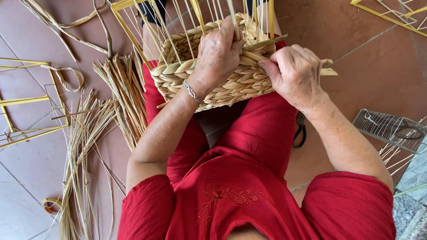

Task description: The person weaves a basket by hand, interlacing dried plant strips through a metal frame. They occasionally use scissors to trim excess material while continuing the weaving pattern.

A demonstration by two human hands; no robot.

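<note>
left hand (pixel 218 53): fingers curled over rim of half-woven pale straw basket (pixel 209 78), pinching an upright strand, wrist bent down | right hand (pixel 294 71): closed in a fist around a flat straw strip (pixel 328 71) at the basket's side | basket: rests on red-clad lap | loose straw bundle (pixel 122 95): on floor, person's left
</note>
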